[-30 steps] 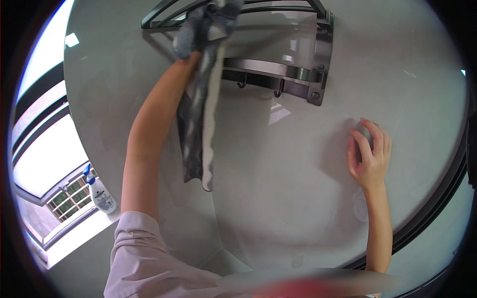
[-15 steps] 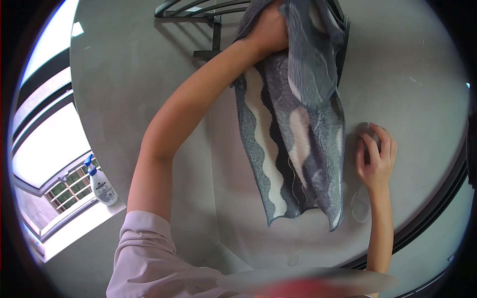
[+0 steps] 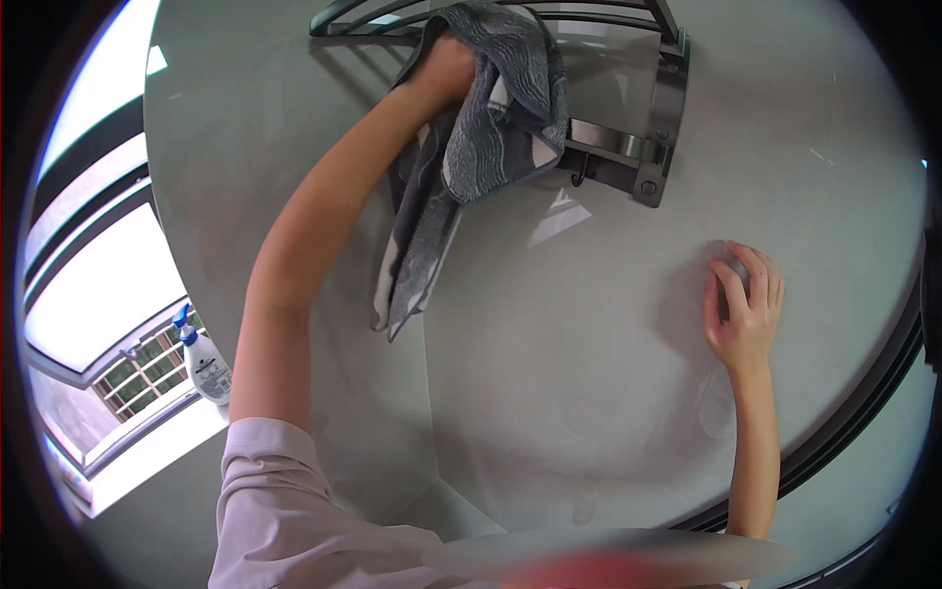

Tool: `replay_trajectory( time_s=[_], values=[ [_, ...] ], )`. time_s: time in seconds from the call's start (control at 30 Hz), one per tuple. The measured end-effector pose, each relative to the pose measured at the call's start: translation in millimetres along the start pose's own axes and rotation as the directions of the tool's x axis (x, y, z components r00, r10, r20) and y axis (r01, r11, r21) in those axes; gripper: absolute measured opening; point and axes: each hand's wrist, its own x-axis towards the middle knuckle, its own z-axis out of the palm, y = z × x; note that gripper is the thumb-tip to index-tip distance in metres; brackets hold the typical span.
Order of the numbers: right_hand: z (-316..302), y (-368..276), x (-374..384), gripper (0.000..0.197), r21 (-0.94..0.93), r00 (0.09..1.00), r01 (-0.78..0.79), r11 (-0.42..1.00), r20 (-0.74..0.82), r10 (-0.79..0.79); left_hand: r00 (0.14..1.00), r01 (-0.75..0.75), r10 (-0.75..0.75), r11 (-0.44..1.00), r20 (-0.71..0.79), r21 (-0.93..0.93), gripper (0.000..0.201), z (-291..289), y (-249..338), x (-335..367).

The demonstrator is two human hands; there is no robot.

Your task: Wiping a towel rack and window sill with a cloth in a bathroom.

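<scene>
1. a smooth, glossy grey wall surface (image 3: 579, 383) is filling most of the scene, and is reflecting a few pale patches of light.
2. a dark-framed window (image 3: 93, 294) with bright panes is standing on the far left, its edges bending with the lens.
3. a dark, curved, banded strip (image 3: 849, 424) is running along the right side toward the near edge.
4. a dark grey metal wall rack (image 3: 669, 93) with slim bars and a flat lower rail is sitting at the far side of the scene, right of the left arm.
5. a pale, pinkish fabric sleeve (image 3: 285, 481) is covering the upper left arm on the near left.
6. a plush grey towel (image 3: 505, 128) with dark and off-white wavy stripes is hanging bunched in front of the rack, hiding part of its bars and rail, one narrow end drooping nearer.
7. the left hand (image 3: 446, 69) is grasping the towel, its fingers disappearing under the folds.
8. the right hand (image 3: 743, 309) is resting released on the right, fingers loosely curling beside the wall; whether the fingertips are touching it, i cannot tell.
9. a white plastic bottle (image 3: 206, 368) with a blue top is standing by the window.
10. a small dark metal hook (image 3: 579, 179) is hanging under the rail, just right of the towel.
</scene>
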Motion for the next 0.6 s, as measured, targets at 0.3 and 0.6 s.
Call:
replay_trajectory(
  time_s=[0.3,0.6],
  values=[
    [0.0,3.8,-0.3,0.023,-0.001,1.0,0.005,1.0,0.029,-0.005,0.875,0.362,-0.393,0.919,0.284,0.156,0.039,50.8,-110.5,-91.4],
    [3.3,3.4,1.7,0.022,0.021,1.0,0.003,1.0,-0.004,-0.003,0.723,0.682,-0.471,0.363,0.506,-0.635,0.06,76.5,-164.3,-109.9]
  ],
)
